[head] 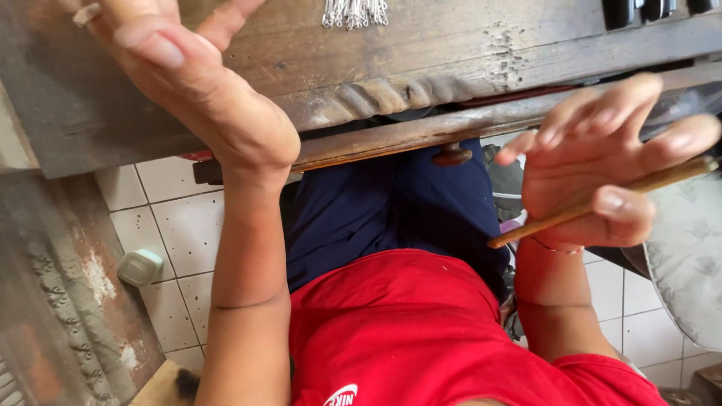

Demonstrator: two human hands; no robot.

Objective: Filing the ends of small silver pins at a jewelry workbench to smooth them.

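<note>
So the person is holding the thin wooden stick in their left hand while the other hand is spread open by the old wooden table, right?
Not quite. The head view shows the thin wooden stick in the right hand, pinched under the thumb. It is the left hand that is spread open by the old wooden table.

Two hands (203, 90), one stick (602, 204) (thin, wooden)
</note>
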